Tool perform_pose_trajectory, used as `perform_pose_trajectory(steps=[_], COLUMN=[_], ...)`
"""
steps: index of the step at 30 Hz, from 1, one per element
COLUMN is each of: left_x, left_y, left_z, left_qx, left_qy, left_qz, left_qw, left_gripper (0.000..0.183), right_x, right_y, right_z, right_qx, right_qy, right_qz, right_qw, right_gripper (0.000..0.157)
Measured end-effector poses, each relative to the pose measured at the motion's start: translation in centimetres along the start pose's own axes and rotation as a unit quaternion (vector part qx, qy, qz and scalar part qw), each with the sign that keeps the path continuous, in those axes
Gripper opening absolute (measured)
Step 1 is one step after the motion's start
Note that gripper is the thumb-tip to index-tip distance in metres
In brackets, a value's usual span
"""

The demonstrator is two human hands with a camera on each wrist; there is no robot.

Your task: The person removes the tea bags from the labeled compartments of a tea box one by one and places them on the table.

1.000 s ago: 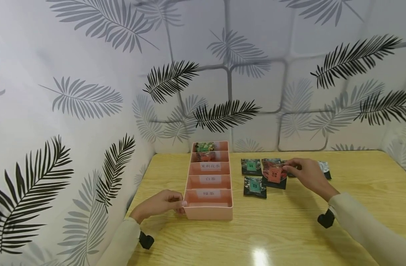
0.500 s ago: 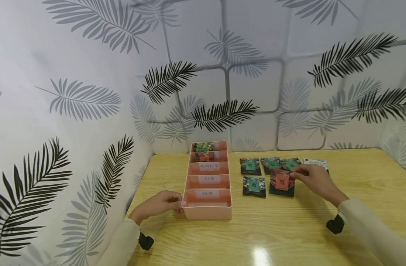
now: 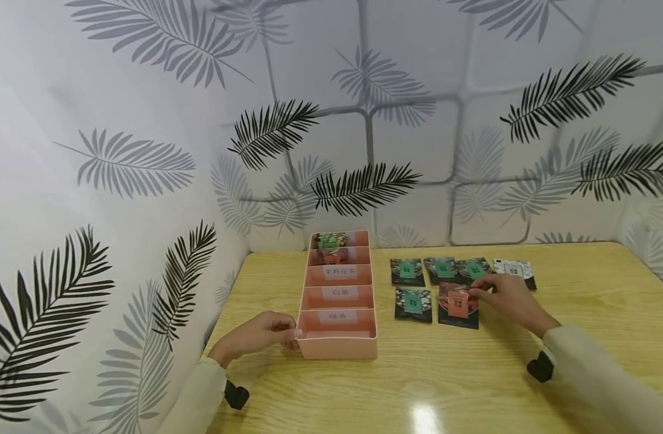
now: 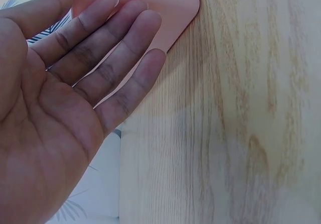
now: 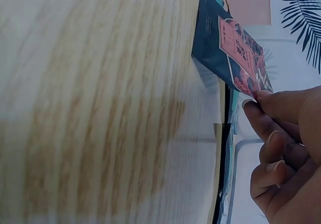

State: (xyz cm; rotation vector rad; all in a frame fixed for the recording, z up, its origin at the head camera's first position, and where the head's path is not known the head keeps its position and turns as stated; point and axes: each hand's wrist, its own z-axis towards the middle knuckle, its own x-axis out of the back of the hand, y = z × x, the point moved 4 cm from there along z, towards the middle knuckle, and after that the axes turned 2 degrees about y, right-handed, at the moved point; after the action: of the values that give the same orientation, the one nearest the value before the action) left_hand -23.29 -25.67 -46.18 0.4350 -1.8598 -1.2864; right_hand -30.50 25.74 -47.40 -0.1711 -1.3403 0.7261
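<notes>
My left hand (image 3: 258,337) holds the near left corner of a pink divided storage box (image 3: 338,348), its thumb at the rim and its fingers along the outer side wall. In the left wrist view those fingers (image 4: 143,33) are slightly bent against the pink wall. My right hand (image 3: 513,301) pinches the upper right corner of a black-and-red tea sachet (image 3: 458,306) between thumb and index finger. The right wrist view shows this sachet (image 5: 233,48) tilted, its dark lower end close to the tabletop; whether it touches cannot be told.
A green-labelled sachet (image 3: 413,305) lies left of the held one, with several more such as this sachet (image 3: 407,272) behind. A white-and-black sachet (image 3: 518,271) lies at the right. The box's two far compartments hold a green packet (image 3: 330,241) and a red packet (image 3: 333,256).
My right hand has drawn the red sachet rightward and toward me, off the green-labelled sachets behind, then slightly lower. My left hand stays at the box corner.
</notes>
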Motion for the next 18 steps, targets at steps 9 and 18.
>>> perform_pose_trajectory(steps=[9,18], left_x=[0.2,0.0], left_y=[-0.1,-0.1], left_z=[0.0,0.0], left_qx=[0.008,0.01], left_qy=[0.01,0.007], left_qz=[0.005,-0.002], left_qw=[0.9999,0.9999], left_gripper=[0.028,0.028], right_x=[-0.9,-1.3], right_y=[0.5,0.7], right_z=[1.3,1.8], right_qx=[-0.02,-0.033], right_qy=[-0.034,-0.038], right_qz=[0.004,-0.004], right_qw=[0.999,0.999], right_gripper=[0.005,0.005])
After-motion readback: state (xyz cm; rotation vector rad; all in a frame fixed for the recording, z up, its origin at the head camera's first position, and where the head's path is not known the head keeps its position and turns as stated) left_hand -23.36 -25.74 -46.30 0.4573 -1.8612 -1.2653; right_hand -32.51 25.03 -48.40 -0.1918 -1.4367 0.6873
